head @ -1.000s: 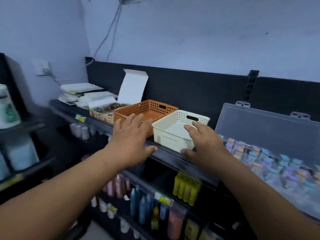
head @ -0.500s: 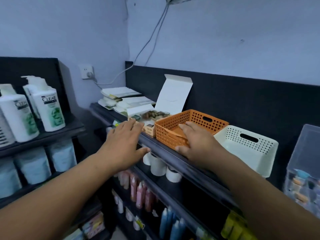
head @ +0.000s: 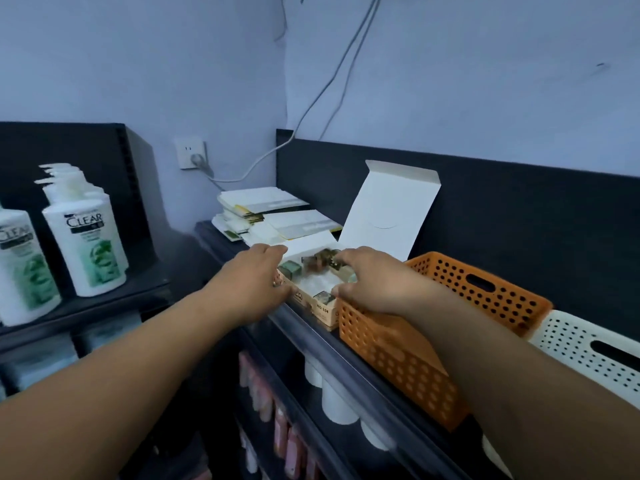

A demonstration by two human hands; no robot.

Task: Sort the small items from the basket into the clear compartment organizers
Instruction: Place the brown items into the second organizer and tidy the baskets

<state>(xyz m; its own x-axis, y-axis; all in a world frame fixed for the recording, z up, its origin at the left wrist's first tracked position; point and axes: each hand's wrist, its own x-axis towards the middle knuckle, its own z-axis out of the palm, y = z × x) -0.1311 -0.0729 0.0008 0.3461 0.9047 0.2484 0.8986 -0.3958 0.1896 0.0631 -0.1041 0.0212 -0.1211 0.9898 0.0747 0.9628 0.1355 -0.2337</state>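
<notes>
The fingers [head: 273, 250] of the left hand [head: 249, 282] are bent over the left side of a small cardboard box [head: 322, 311], and the thumb is laid against its front corner, so the box is grasped on that side. The right hand [head: 372, 284] is curled over the opposite side of the same box, its fingertips dipped past the rim and its thumb pressed to the front edge; the box is thus held between both hands.

Between the two sets of fingers, small items [head: 317, 261] in green and brownish tones are seen inside the box, blurred too much for more detail. Just behind the right fingers the white lid [head: 388, 213] is stood open and upright. Under the right wrist an orange basket [head: 398, 358] is set touching the box, and beyond it, further right, a white basket [head: 581, 351] is placed. All three are carried on a dark shelf [head: 311, 336].

Beyond the left fingers, flat white packets [head: 266, 209] are stacked at the shelf's far end, and a wall socket [head: 190, 152] with a cable [head: 311, 109] is seen above them. Well to the left, white shampoo bottles [head: 86, 244] are lined up on a separate shelf. Below the hands, white tubs [head: 337, 403] and pink bottles [head: 280, 427] are stored.
</notes>
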